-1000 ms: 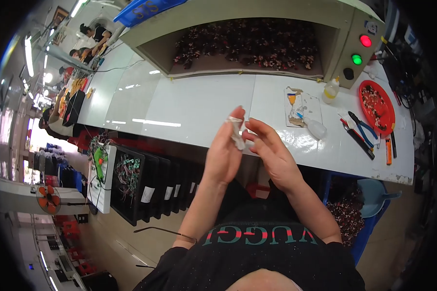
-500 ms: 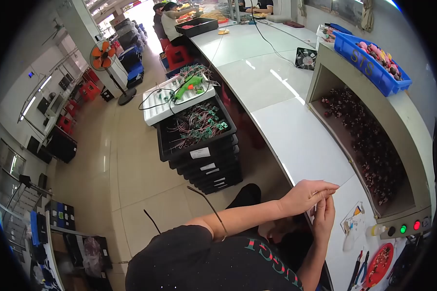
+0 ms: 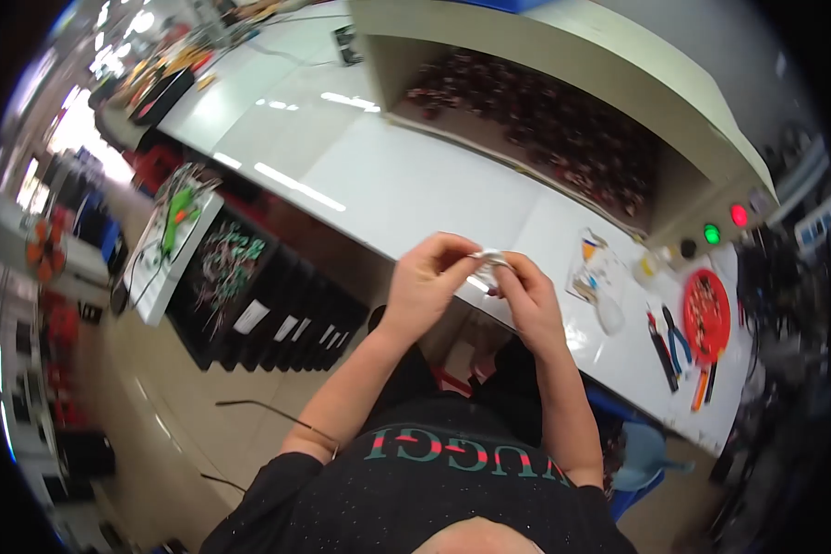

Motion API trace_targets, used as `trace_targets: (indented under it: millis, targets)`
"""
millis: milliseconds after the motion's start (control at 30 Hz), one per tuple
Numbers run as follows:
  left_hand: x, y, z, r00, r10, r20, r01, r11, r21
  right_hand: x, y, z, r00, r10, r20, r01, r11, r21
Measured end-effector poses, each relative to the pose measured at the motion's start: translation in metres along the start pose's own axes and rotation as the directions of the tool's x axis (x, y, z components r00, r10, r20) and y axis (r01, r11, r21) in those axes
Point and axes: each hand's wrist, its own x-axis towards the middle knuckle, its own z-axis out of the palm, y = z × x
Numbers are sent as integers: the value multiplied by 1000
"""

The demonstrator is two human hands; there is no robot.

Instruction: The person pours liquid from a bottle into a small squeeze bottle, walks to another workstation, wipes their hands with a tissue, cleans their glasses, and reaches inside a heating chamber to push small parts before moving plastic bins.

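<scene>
My left hand [image 3: 427, 282] and my right hand [image 3: 526, 294] meet in front of my chest, over the near edge of the white workbench [image 3: 406, 189]. Together they pinch a small white piece [image 3: 487, 258] between their fingertips. The frame is blurred, so what the piece is cannot be told.
On the bench to the right lie a glue-stained pad with a squeeze bottle [image 3: 602, 282], pliers [image 3: 676, 343] and a red plate of small parts [image 3: 706, 316]. A beige cabinet [image 3: 563, 102] with red and green lamps holds dark parts. Black stacked trays [image 3: 249, 309] stand at the left on the floor.
The view swung from the aisle back over the bench. My hands stay together on the white piece, with fingers now curled closer over it.
</scene>
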Motion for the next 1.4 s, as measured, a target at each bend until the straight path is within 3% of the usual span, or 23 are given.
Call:
trace_targets:
  millis: [100, 167, 233, 333, 367, 433, 533, 633, 667, 700, 767, 867, 1000, 1067, 1133, 1167, 1267, 1367, 1400]
  targets:
    - [1, -5, 4, 998, -56, 22, 57, 997, -46, 0, 6, -5, 999, 48, -18, -48, 999, 21]
    - [0, -12, 11, 998, -63, 16, 64, 995, -74, 5, 12, -1, 998, -11, -64, 12, 1000, 12]
    - [-4, -8, 16, 997, -72, 7, 71, 996, 47, 14, 23, -3, 993, -33, -116, 32, 999, -12]
    - [-2, -17, 21, 1000, -5, -25, 5, 1000, -7, 13, 20, -9, 989, -73, -132, 64, 995, -75]
    - [2, -23, 20, 1000, -15, -16, 14, 998, -63, 8, 14, -12, 989, -23, -144, 20, 1000, -23]
    - [8, -21, 21, 999, 41, -8, -41, 999, -3, 2, 2, -7, 992, 65, -108, -55, 994, 98]
    - [7, -18, 21, 998, 42, 38, -45, 996, 77, -2, 0, -17, 993, 114, -41, -108, 987, 122]
    - [7, -27, 20, 1000, -6, 1, 6, 1000, 25, 5, 9, -9, 964, -108, -241, 132, 987, 88]
    - [7, -30, 19, 999, -25, -29, 25, 1000, -9, 9, 12, -8, 920, -295, -257, 279, 955, -100]
    - [9, -26, 22, 990, -139, 14, 138, 960, -242, 14, 15, -8, 848, -473, -237, 405, 869, -285]
    - [13, -9, 30, 935, -312, 168, 344, 690, -637, 18, 13, -2, 649, -752, -118, 575, 586, -571]
    - [10, -4, 27, 908, -349, 230, 412, 649, -639, 24, 18, 0, 710, -702, -60, 508, 570, -646]
    - [-4, 17, 25, 916, -345, 207, 401, 765, -503, 50, 22, -30, 710, -692, -130, 409, 556, -724]
    - [-8, 28, 21, 939, -276, 206, 344, 775, -530, 48, 25, -37, 831, -524, -186, 267, 669, -693]
    - [-3, 30, 14, 951, -270, 150, 307, 774, -554, 47, 27, -41, 893, -388, -228, 130, 708, -694]
    - [-1, 27, 9, 950, -283, 129, 305, 763, -570, 47, 29, -42, 943, -247, -221, 7, 681, -732]
    - [4, 16, -2, 931, -333, 152, 353, 704, -617, 36, 45, -42, 838, -487, -245, 49, 514, -856]
    - [6, 5, -7, 921, -344, 181, 378, 684, -624, -4, -4, -55, 806, -563, -183, 199, 550, -811]
    - [7, 1, -8, 920, -352, 173, 381, 695, -610, -15, -14, -70, 755, -579, -308, 122, 586, -801]
